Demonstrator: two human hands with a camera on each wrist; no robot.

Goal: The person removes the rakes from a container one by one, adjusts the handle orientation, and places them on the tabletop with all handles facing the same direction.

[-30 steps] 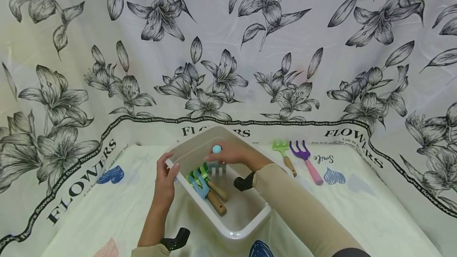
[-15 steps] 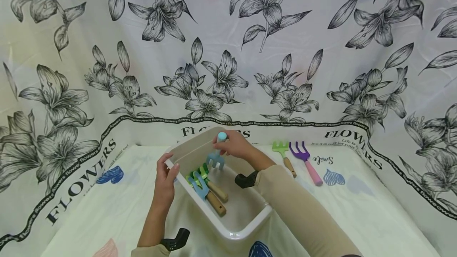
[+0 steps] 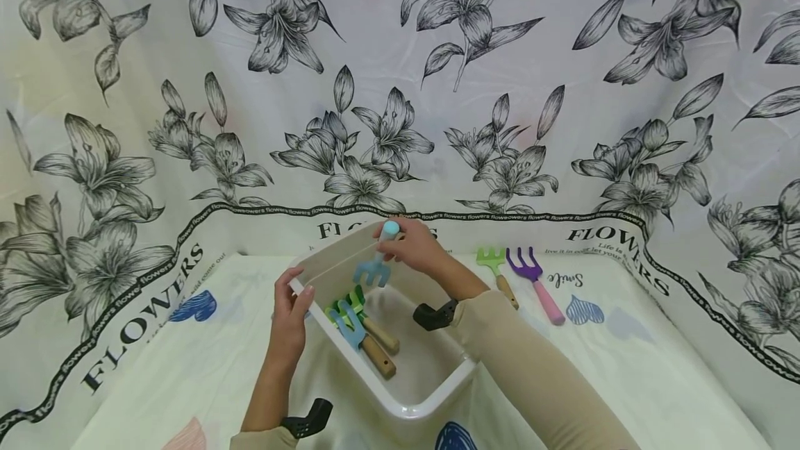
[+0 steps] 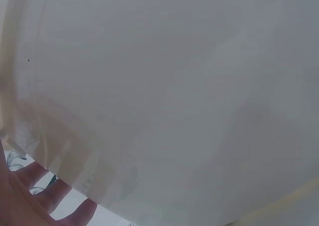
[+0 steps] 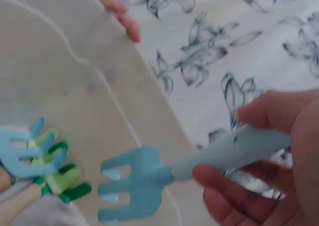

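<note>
My left hand (image 3: 290, 307) grips the left rim of a tilted white plastic bin (image 3: 412, 411); in the left wrist view its fingers (image 4: 55, 191) curl at the edge and the bin's side fills most of the picture. Over the bin's far end, my right hand (image 3: 412, 248) holds a light blue garden hand fork (image 3: 372, 271) by its handle, tines pointing down. In the right wrist view thumb and fingers are round the handle of this fork (image 5: 137, 183). Inside the bin lie a blue hand fork (image 3: 351, 328) with a wooden handle and green forks (image 3: 356, 297) partly beneath it.
Right of the bin, a light green hand fork (image 3: 494, 264) with a wooden handle lies beside a purple fork (image 3: 528, 269) with a pink handle. A floral curtain (image 3: 500, 19) rises behind the cloth-covered table (image 3: 625, 367).
My right hand has lifted the light blue hand fork up from inside the bin, and its tines have swung slightly left. The left hand and bin have stayed put.
</note>
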